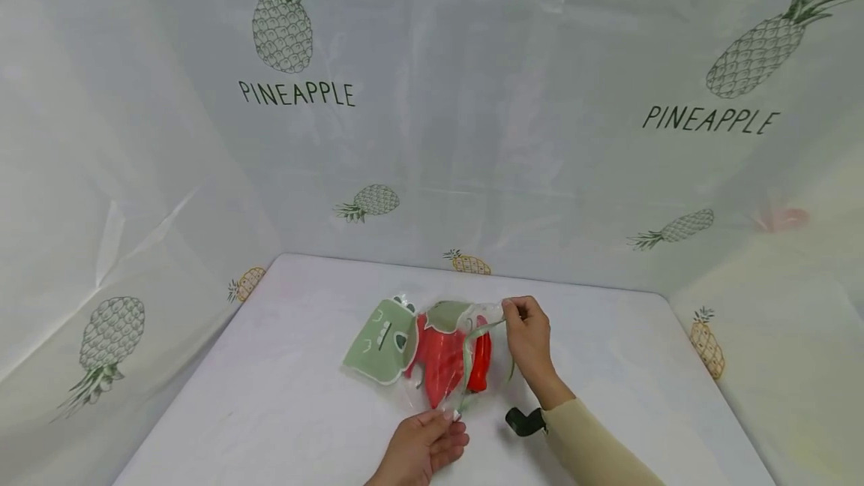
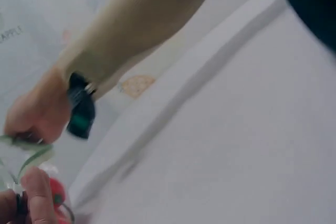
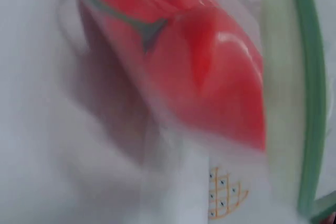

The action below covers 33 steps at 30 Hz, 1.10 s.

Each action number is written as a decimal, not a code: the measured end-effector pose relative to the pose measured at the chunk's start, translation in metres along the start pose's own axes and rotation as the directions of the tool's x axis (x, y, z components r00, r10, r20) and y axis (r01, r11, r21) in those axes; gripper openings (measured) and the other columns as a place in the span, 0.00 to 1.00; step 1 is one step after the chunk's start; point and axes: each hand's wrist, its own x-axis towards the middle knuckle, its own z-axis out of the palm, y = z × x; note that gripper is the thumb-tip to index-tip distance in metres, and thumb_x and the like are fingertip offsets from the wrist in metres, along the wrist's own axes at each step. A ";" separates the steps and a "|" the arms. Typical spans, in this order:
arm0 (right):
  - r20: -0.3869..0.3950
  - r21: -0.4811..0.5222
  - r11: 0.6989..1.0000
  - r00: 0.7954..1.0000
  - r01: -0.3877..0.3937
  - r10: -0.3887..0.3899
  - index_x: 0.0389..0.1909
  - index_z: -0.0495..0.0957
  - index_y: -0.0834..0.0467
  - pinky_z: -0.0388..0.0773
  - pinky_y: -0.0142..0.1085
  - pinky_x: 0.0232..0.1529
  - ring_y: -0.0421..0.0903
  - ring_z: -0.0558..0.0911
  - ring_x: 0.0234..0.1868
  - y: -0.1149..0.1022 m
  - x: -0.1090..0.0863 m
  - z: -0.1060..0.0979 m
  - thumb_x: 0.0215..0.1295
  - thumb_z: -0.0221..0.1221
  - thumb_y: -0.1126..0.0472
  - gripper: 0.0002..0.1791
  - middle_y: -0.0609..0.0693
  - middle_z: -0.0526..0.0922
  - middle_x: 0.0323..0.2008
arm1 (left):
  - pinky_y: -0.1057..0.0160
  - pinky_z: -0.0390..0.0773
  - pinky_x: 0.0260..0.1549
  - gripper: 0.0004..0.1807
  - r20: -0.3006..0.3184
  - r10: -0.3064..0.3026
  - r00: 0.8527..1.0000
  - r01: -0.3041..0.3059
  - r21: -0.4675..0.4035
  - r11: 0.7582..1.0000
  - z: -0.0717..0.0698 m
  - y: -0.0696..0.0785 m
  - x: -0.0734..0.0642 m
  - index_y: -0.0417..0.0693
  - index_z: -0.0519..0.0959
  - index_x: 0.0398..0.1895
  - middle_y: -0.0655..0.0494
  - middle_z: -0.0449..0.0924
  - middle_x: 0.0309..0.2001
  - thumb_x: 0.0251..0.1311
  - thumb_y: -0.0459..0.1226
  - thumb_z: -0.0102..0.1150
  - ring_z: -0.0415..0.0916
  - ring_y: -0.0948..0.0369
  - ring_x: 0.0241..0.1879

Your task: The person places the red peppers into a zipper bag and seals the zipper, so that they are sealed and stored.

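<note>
A clear plastic bag [image 1: 383, 343] with a green cartoon face printed on it lies over the middle of the white table, its mouth toward the right. Several red peppers with green stems show through it, among them a wide pepper [image 1: 442, 366] and a slim pepper [image 1: 481, 358]. My left hand [image 1: 424, 444] pinches the near corner of the mouth between thumb and fingers. At the far corner my right hand [image 1: 529, 340] pinches the rim. Between the hands the green closure strip [image 3: 311, 93] bows apart, so the mouth gapes.
The white table [image 1: 270, 396] reaches back to a hanging sheet [image 1: 432, 133] printed with pineapples. More sheet closes in both sides. A black wrist device [image 1: 525, 421] sits on the right forearm beside a light sleeve [image 1: 597, 445].
</note>
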 end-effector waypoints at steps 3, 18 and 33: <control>-0.021 -0.001 0.999 0.999 -0.033 0.033 0.47 0.83 0.61 0.75 0.29 0.35 0.43 0.76 0.38 0.001 -0.001 -0.015 0.80 0.58 0.56 0.11 0.52 0.82 0.39 | 0.59 0.90 0.50 0.20 -0.021 0.080 0.997 -0.081 -0.039 0.996 -0.008 0.013 0.002 0.35 0.80 0.59 0.46 0.90 0.48 0.76 0.42 0.61 0.90 0.60 0.42; 0.130 -0.045 0.969 0.960 -0.244 0.247 0.52 0.80 0.67 0.82 0.29 0.45 0.41 0.82 0.43 0.008 -0.033 -0.082 0.81 0.58 0.56 0.16 0.50 0.86 0.40 | 0.64 0.91 0.42 0.16 -0.101 0.378 0.920 -0.362 0.149 0.920 -0.042 0.091 0.020 0.26 0.81 0.54 0.46 0.89 0.37 0.76 0.35 0.61 0.89 0.60 0.37; 0.482 0.004 0.907 0.795 -0.422 0.368 0.47 0.80 0.73 0.90 0.36 0.39 0.45 0.87 0.36 0.022 -0.041 -0.091 0.77 0.61 0.61 0.15 0.55 0.88 0.34 | 0.63 0.92 0.40 0.18 0.092 0.222 0.971 -0.240 0.333 0.912 -0.084 0.086 0.021 0.23 0.79 0.54 0.43 0.89 0.40 0.78 0.35 0.58 0.89 0.61 0.36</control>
